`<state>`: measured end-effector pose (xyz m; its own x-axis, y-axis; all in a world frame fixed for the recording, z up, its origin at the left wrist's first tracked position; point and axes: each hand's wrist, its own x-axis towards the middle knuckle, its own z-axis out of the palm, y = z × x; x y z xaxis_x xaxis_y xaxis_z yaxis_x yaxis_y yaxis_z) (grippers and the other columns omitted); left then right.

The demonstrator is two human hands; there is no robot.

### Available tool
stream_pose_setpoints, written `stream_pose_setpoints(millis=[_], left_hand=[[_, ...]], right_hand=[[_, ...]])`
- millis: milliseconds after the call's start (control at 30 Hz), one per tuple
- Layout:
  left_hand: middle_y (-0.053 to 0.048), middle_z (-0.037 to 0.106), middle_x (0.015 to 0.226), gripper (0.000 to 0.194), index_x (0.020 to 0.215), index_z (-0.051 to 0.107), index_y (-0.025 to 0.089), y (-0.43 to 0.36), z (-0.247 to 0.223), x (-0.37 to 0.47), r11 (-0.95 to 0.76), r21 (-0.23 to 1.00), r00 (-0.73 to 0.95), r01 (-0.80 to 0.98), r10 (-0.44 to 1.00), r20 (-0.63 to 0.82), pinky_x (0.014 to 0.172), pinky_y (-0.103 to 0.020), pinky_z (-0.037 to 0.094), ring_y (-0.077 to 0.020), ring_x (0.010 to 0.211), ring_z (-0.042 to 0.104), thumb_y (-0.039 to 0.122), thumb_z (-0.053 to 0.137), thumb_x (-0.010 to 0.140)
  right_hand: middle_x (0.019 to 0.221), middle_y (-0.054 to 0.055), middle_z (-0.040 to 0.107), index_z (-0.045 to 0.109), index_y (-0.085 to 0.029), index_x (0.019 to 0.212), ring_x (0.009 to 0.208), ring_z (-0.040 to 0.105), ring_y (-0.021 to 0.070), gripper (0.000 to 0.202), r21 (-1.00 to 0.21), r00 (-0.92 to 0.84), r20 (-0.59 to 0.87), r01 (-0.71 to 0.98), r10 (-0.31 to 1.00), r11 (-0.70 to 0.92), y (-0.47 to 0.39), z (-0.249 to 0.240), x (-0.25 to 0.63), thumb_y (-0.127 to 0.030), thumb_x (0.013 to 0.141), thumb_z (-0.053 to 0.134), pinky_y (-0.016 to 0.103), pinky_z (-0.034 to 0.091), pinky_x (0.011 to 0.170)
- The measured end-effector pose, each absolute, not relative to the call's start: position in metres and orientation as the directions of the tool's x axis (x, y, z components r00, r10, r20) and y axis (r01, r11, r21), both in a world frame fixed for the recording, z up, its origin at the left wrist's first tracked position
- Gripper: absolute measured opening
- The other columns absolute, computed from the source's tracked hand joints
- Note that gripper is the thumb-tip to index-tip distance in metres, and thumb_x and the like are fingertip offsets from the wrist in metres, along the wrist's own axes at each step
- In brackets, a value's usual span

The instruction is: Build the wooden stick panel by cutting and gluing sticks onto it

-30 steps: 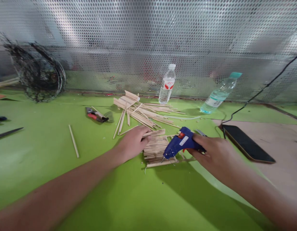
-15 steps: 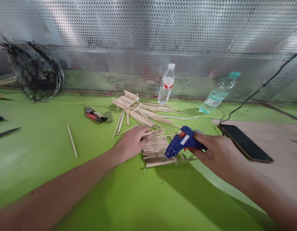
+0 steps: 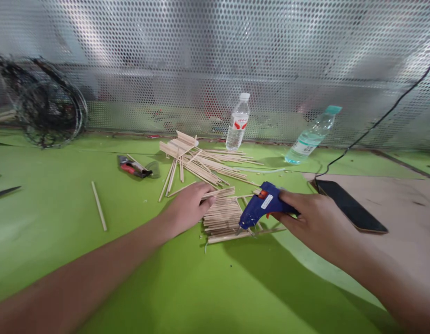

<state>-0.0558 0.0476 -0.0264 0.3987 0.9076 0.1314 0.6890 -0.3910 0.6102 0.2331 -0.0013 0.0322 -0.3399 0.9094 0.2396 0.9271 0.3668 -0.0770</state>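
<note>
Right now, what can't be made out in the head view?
All head view:
- Glue gun handle: mostly covered by the right hand.
- Nozzle contact with the stick structure: tip too small and blurred to tell.
- Left hand grip: some fingertips hidden behind the sticks.
- Dark blade: rest cut off by the left edge.
- Small print on the white-capped bottle: too small to read.

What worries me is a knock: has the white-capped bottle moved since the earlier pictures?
No; the white-capped bottle keeps its place behind the loose sticks; only the view shifted.
</note>
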Motion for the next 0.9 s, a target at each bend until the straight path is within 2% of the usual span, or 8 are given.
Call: stream_pose_setpoints(millis=[267, 533, 767, 900], left_hand=[[-0.008, 0.074, 0.118, 0.021, 0.117, 0.070, 0.021, 0.046, -0.026, -0.056, -0.384, 0.609, 0.395, 0.694, 0.910, 0.123, 0.093, -0.040, 0.056, -0.0216, 0.103, 0.069, 0.027, 0.056, 0.102], [-0.007, 0.072, 0.117, 0.022, 0.116, 0.070, 0.022, 0.047, -0.027, -0.058, -0.385, 0.619, 0.392, 0.684, 0.910, 0.134, 0.094, -0.042, 0.056, -0.0225, 0.104, 0.068, 0.030, 0.057, 0.101], [-0.008, 0.073, 0.112, 0.018, 0.110, 0.072, 0.025, 0.048, -0.031, -0.056, -0.363, 0.644, 0.380, 0.673, 0.917, 0.120, 0.083, -0.040, 0.060, -0.0219, 0.096, 0.069, 0.027, 0.057, 0.100], [-0.007, 0.073, 0.111, 0.017, 0.109, 0.072, 0.025, 0.047, -0.032, -0.056, -0.366, 0.650, 0.379, 0.666, 0.917, 0.128, 0.083, -0.041, 0.061, -0.0212, 0.094, 0.069, 0.028, 0.057, 0.101]], right_hand=[[0.062, 0.002, 0.064, 0.067, -0.023, 0.081, 0.051, 0.057, 0.0197, 0.012, -0.110, -0.344, 0.249, 0.919, 0.905, 0.380, -0.001, 0.035, 0.236, -0.028, 0.088, 0.058, 0.029, 0.033, 0.052], [0.060, 0.003, 0.065, 0.066, -0.024, 0.080, 0.053, 0.059, 0.0222, 0.011, -0.091, -0.290, 0.210, 0.945, 0.934, 0.314, 0.000, 0.039, 0.235, -0.028, 0.087, 0.058, 0.030, 0.032, 0.052], [0.063, 0.003, 0.067, 0.069, -0.022, 0.084, 0.052, 0.058, 0.0196, 0.011, -0.100, -0.247, 0.162, 0.959, 0.955, 0.265, -0.001, 0.043, 0.234, -0.028, 0.088, 0.060, 0.029, 0.033, 0.052], [0.060, 0.002, 0.064, 0.067, -0.022, 0.079, 0.053, 0.057, 0.0194, 0.009, -0.078, -0.245, 0.170, 0.962, 0.954, 0.261, -0.001, 0.044, 0.235, -0.027, 0.085, 0.061, 0.028, 0.031, 0.052]])
